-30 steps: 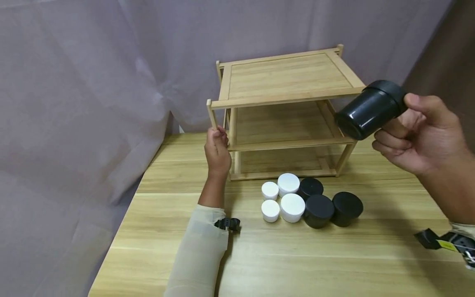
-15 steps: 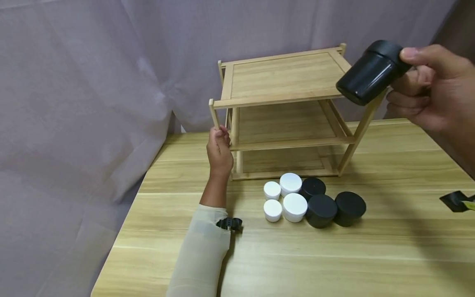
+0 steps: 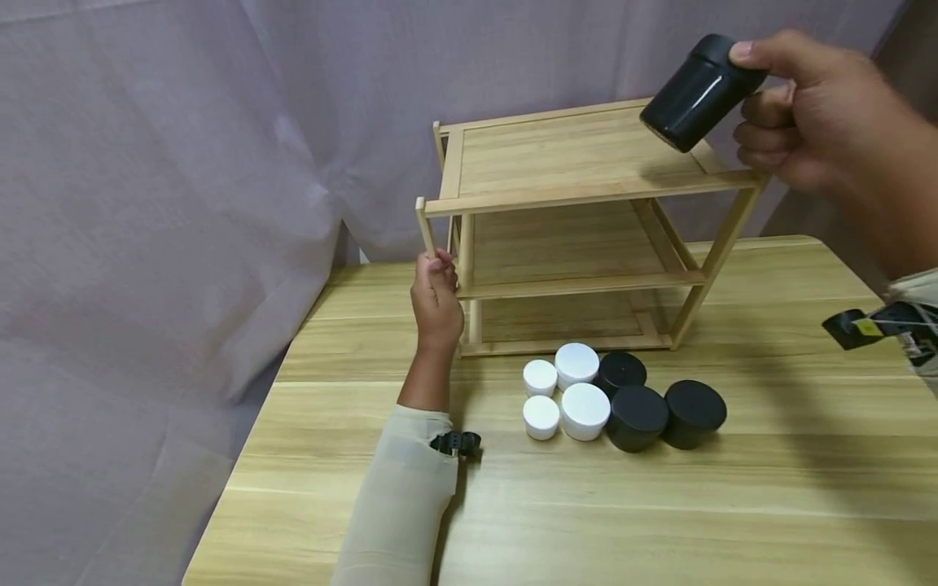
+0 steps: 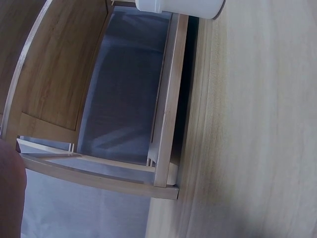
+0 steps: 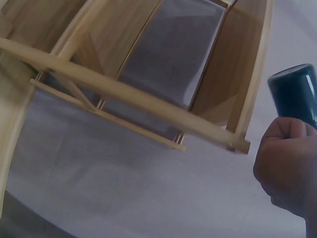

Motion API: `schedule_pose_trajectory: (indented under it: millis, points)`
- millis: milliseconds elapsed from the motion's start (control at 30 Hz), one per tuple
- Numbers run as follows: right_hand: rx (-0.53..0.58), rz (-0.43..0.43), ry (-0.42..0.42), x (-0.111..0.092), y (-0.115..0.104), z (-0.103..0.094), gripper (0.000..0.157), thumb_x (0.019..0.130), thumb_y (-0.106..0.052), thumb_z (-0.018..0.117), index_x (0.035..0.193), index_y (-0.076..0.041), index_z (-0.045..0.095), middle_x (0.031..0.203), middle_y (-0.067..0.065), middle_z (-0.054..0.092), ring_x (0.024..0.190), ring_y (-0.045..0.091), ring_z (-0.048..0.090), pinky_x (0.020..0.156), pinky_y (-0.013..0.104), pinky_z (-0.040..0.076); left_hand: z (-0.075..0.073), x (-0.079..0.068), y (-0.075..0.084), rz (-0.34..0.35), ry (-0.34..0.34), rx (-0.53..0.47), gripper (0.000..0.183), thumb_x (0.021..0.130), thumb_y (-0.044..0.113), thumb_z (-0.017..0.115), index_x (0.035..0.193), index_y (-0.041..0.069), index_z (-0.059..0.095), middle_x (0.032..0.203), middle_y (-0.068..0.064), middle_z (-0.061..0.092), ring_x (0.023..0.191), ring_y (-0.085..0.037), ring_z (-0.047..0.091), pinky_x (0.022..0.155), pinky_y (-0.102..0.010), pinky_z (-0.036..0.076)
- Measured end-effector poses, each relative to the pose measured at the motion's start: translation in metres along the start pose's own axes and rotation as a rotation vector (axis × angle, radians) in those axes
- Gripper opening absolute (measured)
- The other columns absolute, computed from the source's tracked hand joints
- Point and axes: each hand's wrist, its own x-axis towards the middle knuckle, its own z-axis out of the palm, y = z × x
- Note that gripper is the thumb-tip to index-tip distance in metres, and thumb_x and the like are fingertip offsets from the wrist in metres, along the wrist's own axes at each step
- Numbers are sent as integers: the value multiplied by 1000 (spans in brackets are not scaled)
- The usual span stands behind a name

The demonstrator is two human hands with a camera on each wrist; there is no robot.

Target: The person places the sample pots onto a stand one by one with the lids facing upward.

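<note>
In the head view my right hand (image 3: 813, 114) grips a glossy black lidded jar (image 3: 699, 91) by its wider end. The jar is tilted, its narrower end pointing down and left, above the right part of the top shelf. It also shows in the right wrist view as a dark jar (image 5: 294, 94) over the fist. My left hand (image 3: 437, 301) holds the front left post of the three-tier wooden rack (image 3: 572, 155). In front of the rack stand small white jars (image 3: 541, 417), larger white jars (image 3: 585, 411) and black jars (image 3: 638, 417), grouped close together.
The rack stands on a light wooden table (image 3: 586, 521), its right posts leaning outward. Grey cloth (image 3: 183, 163) hangs behind and to the left. In the left wrist view a white jar (image 4: 193, 6) sits by the lowest shelf.
My right hand has lifted the black jar from beside the rack's right side to above the top shelf, moving up and slightly left. My left hand keeps its hold on the post.
</note>
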Motion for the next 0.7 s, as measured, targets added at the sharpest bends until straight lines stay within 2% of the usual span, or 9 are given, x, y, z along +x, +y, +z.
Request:
schedule_pose_trajectory:
  millis: [100,233,333,467,600,700]
  points:
    - [-8,46,95,7,-2,12,32,112,-21,59,143,-21,50,60,3,23,55,21,8,53,34,3,1,-1,0,11,-5,-1,59,117,36,28,113,-17,53,79,2,41,70,-7,40,63,-19,37]
    - [-56,60,183,13,-5,25,33,106,-21,71,136,-21,57,59,2,23,57,21,8,54,34,4,2,-2,0,20,-2,-6,75,111,54,29,113,-18,53,80,4,42,70,-8,40,63,-19,37]
    - [-99,62,258,16,-8,32,33,100,-20,80,130,-21,65,56,0,26,58,21,9,53,34,5,3,-3,1,24,3,2,76,110,56,29,112,-16,53,80,3,42,70,-10,41,63,-19,38]
    - [-213,87,384,21,-13,42,27,93,-24,88,116,-23,72,55,-2,36,54,19,18,51,34,11,4,-4,-1,28,4,13,75,112,54,28,112,-16,54,80,0,43,70,-10,41,63,-19,38]
    - [-426,114,486,26,-15,50,32,92,-36,88,112,-26,65,71,-6,52,54,14,32,47,31,23,4,-3,-3,31,0,17,78,112,57,28,112,-17,54,79,-3,44,70,-9,42,62,-19,38]
    - [-613,135,534,29,-14,56,37,92,-50,85,110,-31,58,95,-12,52,65,12,41,51,26,33,4,-2,-3,34,1,29,81,111,61,28,112,-16,54,79,-4,45,69,-9,43,62,-19,38]
